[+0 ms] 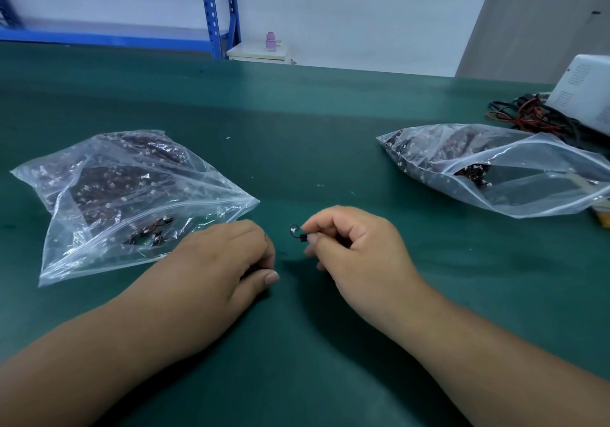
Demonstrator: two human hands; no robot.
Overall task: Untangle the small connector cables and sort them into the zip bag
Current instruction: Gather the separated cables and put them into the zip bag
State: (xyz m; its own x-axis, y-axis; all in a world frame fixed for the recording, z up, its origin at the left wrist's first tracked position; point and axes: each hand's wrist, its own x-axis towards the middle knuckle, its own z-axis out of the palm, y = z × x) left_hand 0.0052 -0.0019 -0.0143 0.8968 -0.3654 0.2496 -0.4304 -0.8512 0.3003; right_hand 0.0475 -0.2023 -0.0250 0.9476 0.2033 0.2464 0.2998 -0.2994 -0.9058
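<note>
1. On the green table mat (297,113), between the two hands, the right hand (356,245) pinches a small connector cable (298,232) between thumb and forefinger. Its black plug sits at the fingertips and a short curl of wire stands clear to the left.
2. Writing: the white device (584,93) at the far right carries rows of marks too small to read, and the frame edge cuts it off.
3. The left hand (227,261) lies knuckles up with fingers curled under. Something dark (251,270) shows beneath them; I cannot tell what it is, nor whether the hand grips it.
4. The left zip bag (132,195) lies just beside the left hand. It holds a dense mass of dark cables with pale plugs, with a few loose ones near the zip strip. I cannot tell whether the strip is sealed.
5. The right zip bag (495,169) lies well apart from the hands, its mouth gaping and its right end cut off. Its cables are bunched at the far end.
6. A tangle of red and black wires (528,116) lies behind that bag, against the device.
</note>
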